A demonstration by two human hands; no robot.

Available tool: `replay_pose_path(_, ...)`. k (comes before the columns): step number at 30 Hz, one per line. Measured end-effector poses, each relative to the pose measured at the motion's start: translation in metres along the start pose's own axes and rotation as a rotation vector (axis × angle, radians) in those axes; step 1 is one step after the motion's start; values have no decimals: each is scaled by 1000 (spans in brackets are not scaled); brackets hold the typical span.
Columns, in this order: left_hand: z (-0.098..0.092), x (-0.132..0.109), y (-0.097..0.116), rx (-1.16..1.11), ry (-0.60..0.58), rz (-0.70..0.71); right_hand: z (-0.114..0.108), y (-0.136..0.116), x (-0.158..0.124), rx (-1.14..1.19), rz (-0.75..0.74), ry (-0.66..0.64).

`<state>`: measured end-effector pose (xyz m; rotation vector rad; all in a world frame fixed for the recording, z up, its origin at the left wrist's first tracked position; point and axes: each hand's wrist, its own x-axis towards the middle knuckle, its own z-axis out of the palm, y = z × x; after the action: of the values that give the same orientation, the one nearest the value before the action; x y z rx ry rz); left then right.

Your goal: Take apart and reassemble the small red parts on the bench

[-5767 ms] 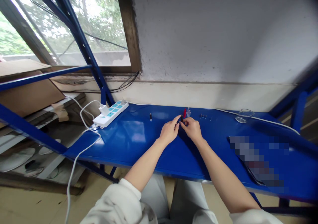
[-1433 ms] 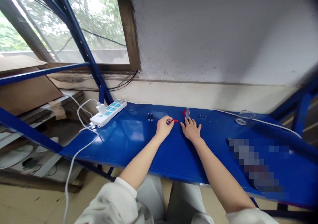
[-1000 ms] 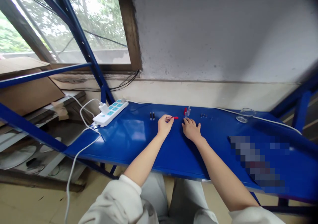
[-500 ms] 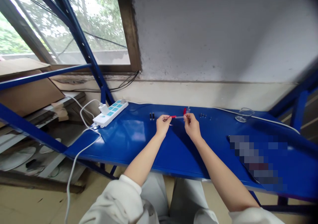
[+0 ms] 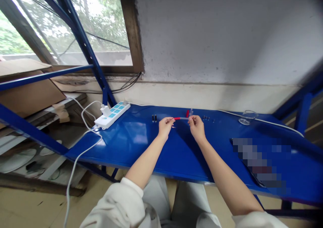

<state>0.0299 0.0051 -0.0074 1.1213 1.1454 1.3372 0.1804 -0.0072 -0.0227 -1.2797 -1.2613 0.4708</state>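
A pen with a red grip section and a clear barrel (image 5: 180,118) is stretched level between my two hands, above the blue table. My left hand (image 5: 166,126) pinches its red end, and a small pointed piece shows just below those fingers. The clear end sits in the pinched fingers of my right hand (image 5: 196,126). Just behind the pen lie a red pen cap (image 5: 187,113) and some clear tube-like pieces (image 5: 191,112). Left of my left hand stand two small black cylinders (image 5: 154,118) with lighter ends. Several tiny parts (image 5: 206,117) lie right of my right hand.
A white power strip (image 5: 112,115) with a plugged-in adapter stands at the table's left end, its cable hanging over the edge. A clear round container (image 5: 244,121) is at the back right. A blurred-out dark flat item (image 5: 257,164) lies at the right front.
My right hand has shifted slightly to the right, with the pen still between both hands. My left hand stays nearly where it was.
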Motion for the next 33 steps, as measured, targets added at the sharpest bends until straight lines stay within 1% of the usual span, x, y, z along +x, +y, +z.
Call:
replay_pose_path(2,-1,0,0,-17,-23,-9,0,0,1,60,13,-7)
replay_pose_path(7,-1,3,-6,-46,-137,4,0,-1,2,151,41,-32)
replay_pose_path(12,0,2,-6,-70,-182,10,0,-4,1,169,40,-50)
replay_pose_path(16,3,-4,0,-41,-207,7,1,-7,-2,112,37,-113)
replay_pose_path(19,5,-5,-1,-8,-203,27,1,-9,-6,-14,7,-143)
replay_pose_path(22,6,-3,-8,56,-204,136,1,-10,-8,-181,-30,-145)
replay_pose_path(26,5,-3,-10,302,-183,378,0,-8,-9,-351,-43,-237)
replay_pose_path(28,5,-4,-4,435,-180,491,-1,-7,-9,-390,-73,-277)
replay_pose_path(30,5,-4,6,574,-203,593,-1,-5,-9,-399,-111,-292)
replay_pose_path(33,5,0,27,782,-288,681,-1,-5,-9,-378,-142,-321)
